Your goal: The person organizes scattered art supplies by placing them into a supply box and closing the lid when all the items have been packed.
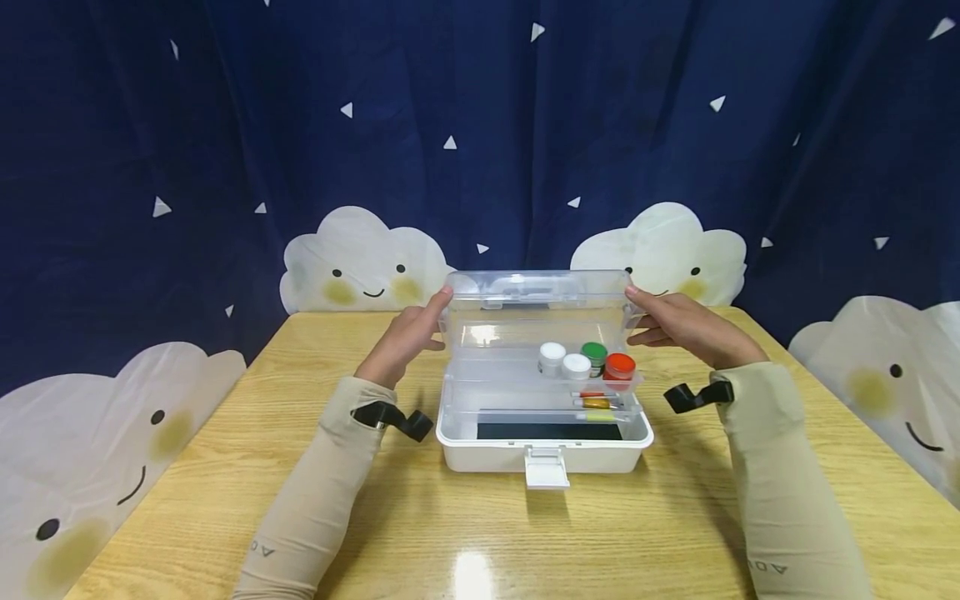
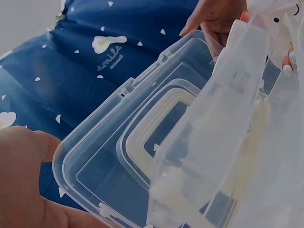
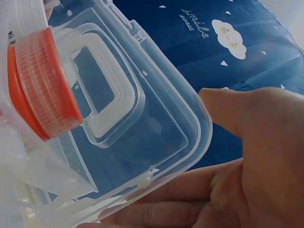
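A white storage box (image 1: 480, 458) stands on the table with its clear lid (image 1: 525, 285) raised and its trays spread out. My left hand (image 1: 405, 337) holds the lid's left corner, thumb at the edge. At the right corner, my right hand (image 1: 690, 329) holds it likewise, thumb on the rim and fingers along the side in the right wrist view. On the upper tray stand two white-capped jars (image 1: 552, 357), a green-capped jar (image 1: 595, 353) and a red-capped jar (image 1: 620, 365). Small coloured tubes (image 1: 597, 403) lie in the tray below. The lid's handle (image 3: 116, 104) shows through the plastic.
The box's white front latch (image 1: 547, 472) hangs down open over the wooden table (image 1: 360, 533). Behind the table hangs a dark blue curtain (image 1: 480, 167) with smiling clouds. A black strap (image 1: 393, 418) sits on each sleeved wrist.
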The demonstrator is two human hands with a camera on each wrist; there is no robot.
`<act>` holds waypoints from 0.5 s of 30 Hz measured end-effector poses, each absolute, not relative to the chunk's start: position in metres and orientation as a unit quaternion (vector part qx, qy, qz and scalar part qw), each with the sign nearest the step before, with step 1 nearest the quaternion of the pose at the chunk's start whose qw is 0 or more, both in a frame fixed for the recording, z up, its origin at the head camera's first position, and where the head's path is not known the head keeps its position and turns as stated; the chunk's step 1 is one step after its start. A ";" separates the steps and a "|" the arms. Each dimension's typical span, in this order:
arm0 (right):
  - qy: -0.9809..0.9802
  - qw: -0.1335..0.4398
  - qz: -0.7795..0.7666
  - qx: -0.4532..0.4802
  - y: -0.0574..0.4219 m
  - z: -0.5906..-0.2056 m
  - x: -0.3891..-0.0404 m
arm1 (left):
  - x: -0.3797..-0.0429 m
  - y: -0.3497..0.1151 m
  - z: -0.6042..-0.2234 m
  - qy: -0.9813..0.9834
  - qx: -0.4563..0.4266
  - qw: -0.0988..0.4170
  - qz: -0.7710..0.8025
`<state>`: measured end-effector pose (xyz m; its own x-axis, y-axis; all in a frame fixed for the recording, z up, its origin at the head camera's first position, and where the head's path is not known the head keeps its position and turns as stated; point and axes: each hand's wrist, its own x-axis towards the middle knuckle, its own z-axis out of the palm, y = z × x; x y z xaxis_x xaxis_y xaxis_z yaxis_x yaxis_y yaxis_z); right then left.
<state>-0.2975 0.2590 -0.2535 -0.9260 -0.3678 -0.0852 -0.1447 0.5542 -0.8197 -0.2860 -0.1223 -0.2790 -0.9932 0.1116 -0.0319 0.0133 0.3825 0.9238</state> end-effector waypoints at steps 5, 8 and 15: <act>0.872 0.119 -0.449 -0.158 0.259 -0.255 -0.298 | -0.287 -0.122 -0.280 0.828 0.040 0.038 0.558; 0.869 0.117 -0.450 -0.169 0.257 -0.258 -0.301 | -0.289 -0.123 -0.282 0.825 0.042 0.029 0.563; 0.866 0.116 -0.454 -0.176 0.256 -0.265 -0.309 | -0.297 -0.127 -0.288 0.826 0.032 0.017 0.562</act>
